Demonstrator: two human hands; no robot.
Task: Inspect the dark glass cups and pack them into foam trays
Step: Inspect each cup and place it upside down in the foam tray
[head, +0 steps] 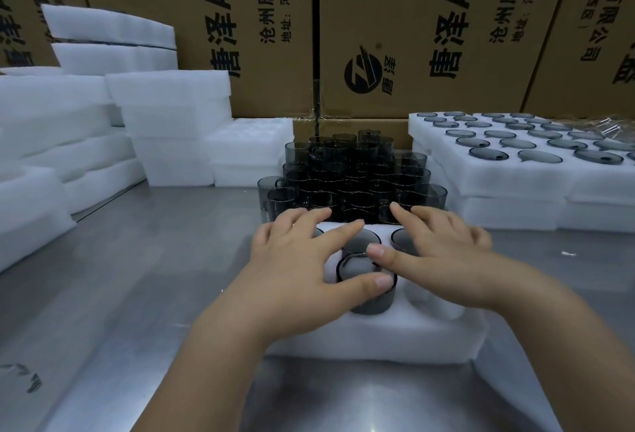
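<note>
Smoky round cup (371, 304) in soft white foam tray (378, 339); steel worktop (137, 277). L hand (302, 259) & R hand (443, 253) spread flat, thumbs on rim.

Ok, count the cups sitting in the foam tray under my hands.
3 show: a front cup between both thumbs, a middle cup behind it, a right cup by the right hand. It and the left hand cover much of the foam tray; more may be hidden.

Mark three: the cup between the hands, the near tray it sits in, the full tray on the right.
cup (372, 304), head view, lower front wall.
near tray (378, 339), head view, bare front wall.
full tray (498, 178), head view, bare front foam edge.
</note>
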